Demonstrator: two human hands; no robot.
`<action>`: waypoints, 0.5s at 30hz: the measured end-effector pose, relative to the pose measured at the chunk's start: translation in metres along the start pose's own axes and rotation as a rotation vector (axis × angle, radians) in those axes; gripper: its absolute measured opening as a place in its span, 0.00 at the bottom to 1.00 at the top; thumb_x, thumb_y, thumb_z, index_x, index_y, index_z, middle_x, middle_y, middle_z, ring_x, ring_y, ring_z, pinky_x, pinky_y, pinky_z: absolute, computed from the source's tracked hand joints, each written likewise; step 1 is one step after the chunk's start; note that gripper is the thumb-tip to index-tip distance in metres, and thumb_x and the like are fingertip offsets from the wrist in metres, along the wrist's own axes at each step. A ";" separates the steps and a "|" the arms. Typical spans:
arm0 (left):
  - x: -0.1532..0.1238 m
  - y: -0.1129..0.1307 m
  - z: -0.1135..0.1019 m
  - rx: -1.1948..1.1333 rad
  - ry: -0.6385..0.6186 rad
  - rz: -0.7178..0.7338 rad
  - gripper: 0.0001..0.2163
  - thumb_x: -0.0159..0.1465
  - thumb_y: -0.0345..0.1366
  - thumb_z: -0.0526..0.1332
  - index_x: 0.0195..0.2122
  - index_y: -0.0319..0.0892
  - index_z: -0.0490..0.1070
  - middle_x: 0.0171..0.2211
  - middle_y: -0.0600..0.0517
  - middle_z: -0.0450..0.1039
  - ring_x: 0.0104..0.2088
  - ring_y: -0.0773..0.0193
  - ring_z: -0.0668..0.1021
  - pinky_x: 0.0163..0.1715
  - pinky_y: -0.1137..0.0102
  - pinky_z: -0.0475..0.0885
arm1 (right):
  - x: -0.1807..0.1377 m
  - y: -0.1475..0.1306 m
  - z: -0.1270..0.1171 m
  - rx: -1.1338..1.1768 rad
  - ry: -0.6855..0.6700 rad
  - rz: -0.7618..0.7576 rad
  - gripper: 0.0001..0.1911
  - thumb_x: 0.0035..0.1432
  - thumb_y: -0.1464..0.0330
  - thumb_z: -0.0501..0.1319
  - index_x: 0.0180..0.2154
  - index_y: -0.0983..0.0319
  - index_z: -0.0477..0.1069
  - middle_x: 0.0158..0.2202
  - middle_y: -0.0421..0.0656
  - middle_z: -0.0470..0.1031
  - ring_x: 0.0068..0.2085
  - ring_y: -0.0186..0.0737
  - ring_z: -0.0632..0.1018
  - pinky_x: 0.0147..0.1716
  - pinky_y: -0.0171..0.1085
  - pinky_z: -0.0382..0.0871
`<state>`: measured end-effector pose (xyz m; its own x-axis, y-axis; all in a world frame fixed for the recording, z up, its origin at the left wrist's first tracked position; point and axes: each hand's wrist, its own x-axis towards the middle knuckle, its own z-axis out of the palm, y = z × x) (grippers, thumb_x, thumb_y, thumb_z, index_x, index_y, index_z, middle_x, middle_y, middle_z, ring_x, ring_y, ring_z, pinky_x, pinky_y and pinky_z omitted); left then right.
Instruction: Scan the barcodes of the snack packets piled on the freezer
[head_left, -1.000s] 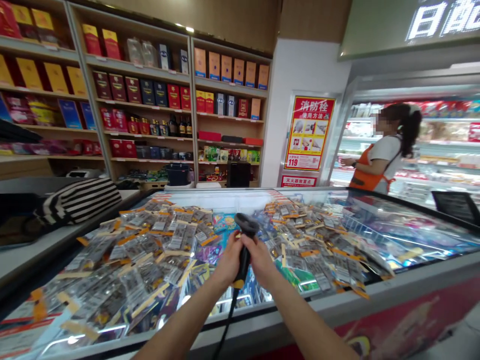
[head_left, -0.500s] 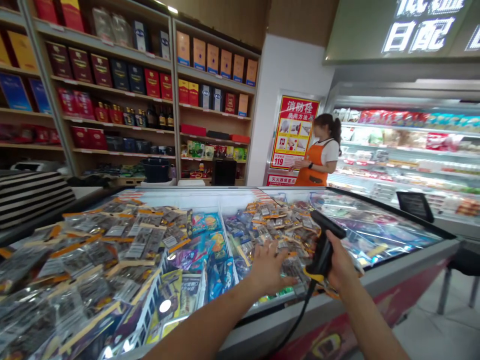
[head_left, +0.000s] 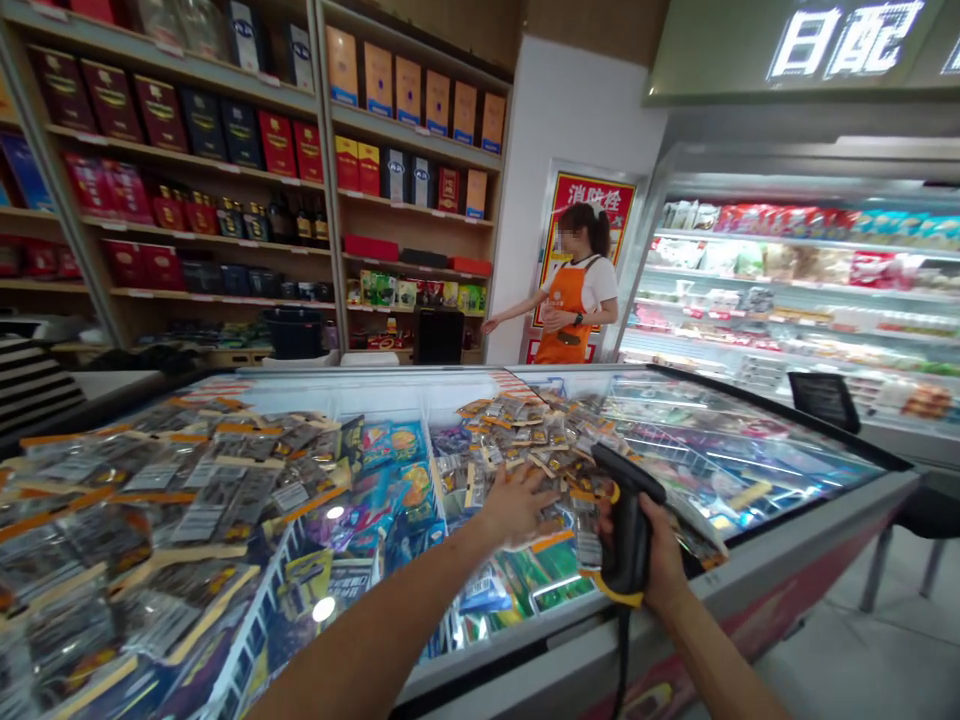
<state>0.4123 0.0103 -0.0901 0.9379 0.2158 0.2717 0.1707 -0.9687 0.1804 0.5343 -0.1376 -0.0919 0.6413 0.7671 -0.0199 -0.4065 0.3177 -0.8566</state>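
My right hand (head_left: 664, 560) grips a black handheld barcode scanner (head_left: 628, 530) with yellow trim, its cord hanging down over the freezer's front edge. To its left, my left hand (head_left: 517, 505) is open, palm down and fingers spread, resting on or just over a heap of clear food packets (head_left: 525, 425) with orange top strips. Those packets lie on the glass top of a chest freezer (head_left: 480, 675). A second, larger heap of similar packets (head_left: 165, 500) covers the left side. Under the glass, colourful frozen packages (head_left: 405, 460) show between white wire dividers (head_left: 255, 620).
Behind the freezer stands a person in an orange apron (head_left: 564, 310), one arm stretched to the side. Shelves of boxes and bottles (head_left: 225, 190) line the back left. A lit refrigerated display (head_left: 787, 270) is at right. A black stool (head_left: 926, 525) stands by the freezer's right end.
Both hands and the scanner have shifted slightly left, and the packets near my left hand have moved back, baring green packages under the glass. The person in the apron moved left and stretched out an arm.
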 end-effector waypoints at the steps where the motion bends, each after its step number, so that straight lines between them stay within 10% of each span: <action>1: 0.001 -0.006 -0.002 0.006 0.003 -0.013 0.25 0.54 0.55 0.44 0.50 0.53 0.59 0.56 0.47 0.54 0.56 0.50 0.51 0.50 0.47 0.40 | 0.007 0.004 0.006 -0.006 -0.010 0.017 0.18 0.45 0.55 0.54 0.34 0.61 0.68 0.22 0.40 0.71 0.21 0.34 0.71 0.21 0.34 0.67; 8: -0.015 -0.049 -0.030 0.052 0.065 -0.197 0.24 0.53 0.53 0.49 0.50 0.55 0.58 0.57 0.51 0.52 0.56 0.53 0.53 0.52 0.51 0.43 | 0.050 0.025 0.069 0.055 -0.120 0.045 0.15 0.42 0.58 0.57 0.27 0.64 0.67 0.17 0.38 0.69 0.18 0.32 0.68 0.18 0.32 0.64; 15: -0.071 -0.123 -0.067 0.024 0.281 -0.831 0.19 0.59 0.39 0.50 0.50 0.39 0.57 0.52 0.41 0.56 0.50 0.53 0.62 0.47 0.52 0.57 | 0.039 0.024 0.110 0.152 -0.259 0.123 0.14 0.43 0.59 0.57 0.31 0.61 0.66 0.20 0.37 0.70 0.19 0.31 0.70 0.18 0.31 0.64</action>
<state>0.3049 0.1221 -0.0686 0.3988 0.8717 0.2847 0.7747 -0.4864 0.4041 0.4782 -0.0389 -0.0566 0.4027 0.9148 0.0302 -0.5756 0.2788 -0.7687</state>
